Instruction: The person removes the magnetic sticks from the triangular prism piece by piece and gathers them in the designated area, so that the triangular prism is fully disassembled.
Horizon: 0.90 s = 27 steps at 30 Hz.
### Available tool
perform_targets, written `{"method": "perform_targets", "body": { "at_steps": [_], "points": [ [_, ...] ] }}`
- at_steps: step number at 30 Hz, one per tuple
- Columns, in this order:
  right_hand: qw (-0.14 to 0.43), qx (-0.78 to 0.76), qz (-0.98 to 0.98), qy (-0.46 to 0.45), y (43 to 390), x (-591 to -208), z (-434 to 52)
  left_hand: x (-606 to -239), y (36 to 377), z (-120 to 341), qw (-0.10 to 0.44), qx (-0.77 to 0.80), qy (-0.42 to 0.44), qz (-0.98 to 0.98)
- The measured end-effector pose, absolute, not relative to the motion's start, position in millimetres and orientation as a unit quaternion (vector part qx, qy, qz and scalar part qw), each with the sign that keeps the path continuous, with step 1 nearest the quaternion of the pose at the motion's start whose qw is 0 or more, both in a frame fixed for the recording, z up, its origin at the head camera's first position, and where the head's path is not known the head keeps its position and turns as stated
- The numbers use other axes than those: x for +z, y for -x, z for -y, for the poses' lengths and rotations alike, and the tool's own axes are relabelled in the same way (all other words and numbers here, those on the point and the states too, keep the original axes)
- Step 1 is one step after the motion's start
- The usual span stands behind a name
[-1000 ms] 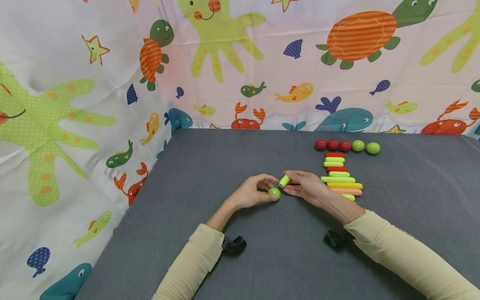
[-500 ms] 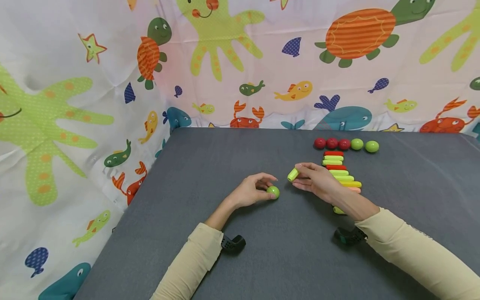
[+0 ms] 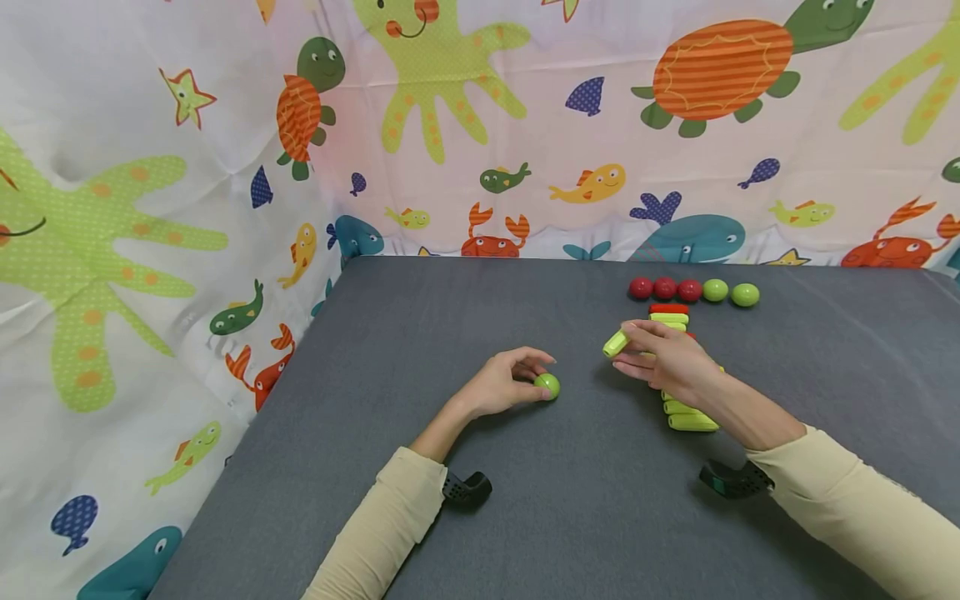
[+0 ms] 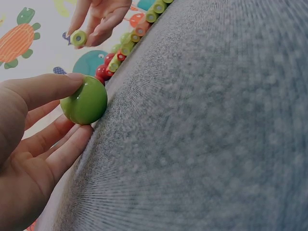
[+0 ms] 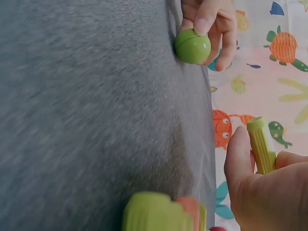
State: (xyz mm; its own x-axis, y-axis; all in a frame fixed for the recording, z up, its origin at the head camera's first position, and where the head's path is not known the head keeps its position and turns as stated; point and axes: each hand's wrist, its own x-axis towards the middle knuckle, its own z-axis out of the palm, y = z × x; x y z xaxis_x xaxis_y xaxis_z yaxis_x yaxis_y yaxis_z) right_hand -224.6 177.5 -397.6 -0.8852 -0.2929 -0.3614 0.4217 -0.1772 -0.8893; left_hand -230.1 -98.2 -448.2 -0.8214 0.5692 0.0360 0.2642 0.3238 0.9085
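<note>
My left hand (image 3: 504, 385) rests on the grey table (image 3: 420, 333) and pinches a green ball (image 3: 547, 385) between thumb and fingers; the same green ball (image 4: 84, 102) fills the left wrist view and the green ball (image 5: 192, 46) shows in the right wrist view. My right hand (image 3: 663, 354) holds a short lime-green stick (image 3: 616, 343) just above the table, to the right of the ball. That lime-green stick (image 5: 261, 144) stands pinched by the thumb. Under the right hand lies a column of red, green, yellow and pink sticks (image 3: 686, 415).
A row of three red balls (image 3: 664, 288) and two green balls (image 3: 730, 292) lies at the table's back right. A cartoon sea-animal curtain (image 3: 480, 125) hangs behind and to the left. Black wrist camera mounts (image 3: 467, 488) sit at both sleeves.
My right hand has carried the lime-green stick rightward and away from the ball, over the column of sticks. The left hand and its ball have stayed put.
</note>
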Motion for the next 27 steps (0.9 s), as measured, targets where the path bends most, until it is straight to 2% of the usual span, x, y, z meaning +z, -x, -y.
{"method": "perform_targets", "body": {
  "at_steps": [27],
  "points": [
    [0.209, -0.835, -0.501, -0.09, 192, -399, -239, -446, 228, 95, 0.148, 0.519, -0.251, -0.803]
  ]
}}
